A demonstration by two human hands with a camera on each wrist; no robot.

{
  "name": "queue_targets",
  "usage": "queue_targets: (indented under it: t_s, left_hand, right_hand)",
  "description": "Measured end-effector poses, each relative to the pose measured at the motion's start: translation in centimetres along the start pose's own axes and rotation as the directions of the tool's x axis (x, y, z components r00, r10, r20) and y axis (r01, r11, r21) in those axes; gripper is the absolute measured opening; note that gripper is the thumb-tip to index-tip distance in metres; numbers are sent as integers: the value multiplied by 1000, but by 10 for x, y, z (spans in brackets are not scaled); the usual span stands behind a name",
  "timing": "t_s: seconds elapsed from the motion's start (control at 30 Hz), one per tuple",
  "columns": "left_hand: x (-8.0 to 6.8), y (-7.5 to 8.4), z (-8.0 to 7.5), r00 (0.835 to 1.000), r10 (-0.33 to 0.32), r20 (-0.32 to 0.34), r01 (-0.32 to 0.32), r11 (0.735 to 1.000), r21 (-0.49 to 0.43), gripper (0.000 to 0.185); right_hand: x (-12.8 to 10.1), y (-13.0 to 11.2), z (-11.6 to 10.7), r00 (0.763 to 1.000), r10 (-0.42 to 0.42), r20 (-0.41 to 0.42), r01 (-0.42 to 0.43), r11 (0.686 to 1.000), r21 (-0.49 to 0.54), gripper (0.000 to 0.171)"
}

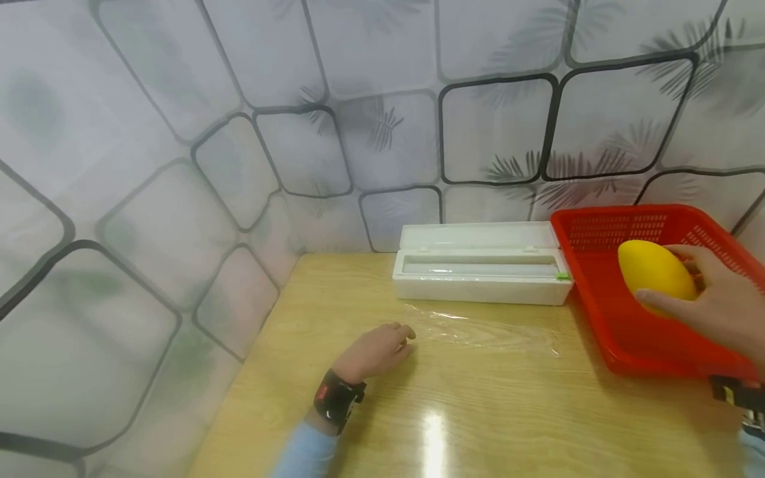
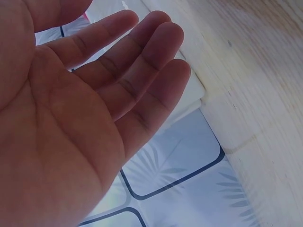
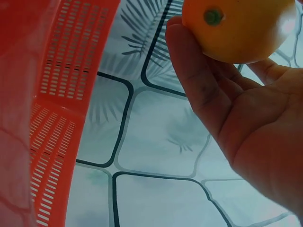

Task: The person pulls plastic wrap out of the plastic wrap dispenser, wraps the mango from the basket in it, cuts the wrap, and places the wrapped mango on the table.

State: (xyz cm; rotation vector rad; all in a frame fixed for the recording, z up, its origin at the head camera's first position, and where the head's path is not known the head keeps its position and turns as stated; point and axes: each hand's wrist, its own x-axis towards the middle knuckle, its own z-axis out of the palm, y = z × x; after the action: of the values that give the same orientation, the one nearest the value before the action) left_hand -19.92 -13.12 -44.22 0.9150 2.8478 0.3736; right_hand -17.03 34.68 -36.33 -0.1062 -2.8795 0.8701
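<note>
My right hand (image 1: 717,302) grips a smooth, oval yellow fruit (image 1: 656,275) over the red plastic basket (image 1: 621,362). In the right wrist view the fruit (image 3: 251,28) shows a small green stem end, and fingers (image 3: 189,66) bend around it. On the table, my left hand (image 1: 373,350) holds nothing; its fingers are relaxed and slightly bent, palm showing in the left wrist view. Just beyond it lies a thin sheet of clear cling film (image 1: 490,332). The white cling film dispenser (image 1: 478,289) stands behind with its lid raised, a roll inside and a green slider at its right end.
The wooden table (image 1: 335,285) meets a patterned wall (image 1: 388,146) at the back and on the left. The basket stands at the right, close against the dispenser's right end.
</note>
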Motion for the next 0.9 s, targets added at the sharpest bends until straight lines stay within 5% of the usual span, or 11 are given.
queue_targets:
  t_s: [0.9]
  left_hand:
    - [-2,-1,-2,1000,0,14,0,1000,13,25]
  right_hand:
    - [-10,3,31,996,87,-30,-85,995,49,98]
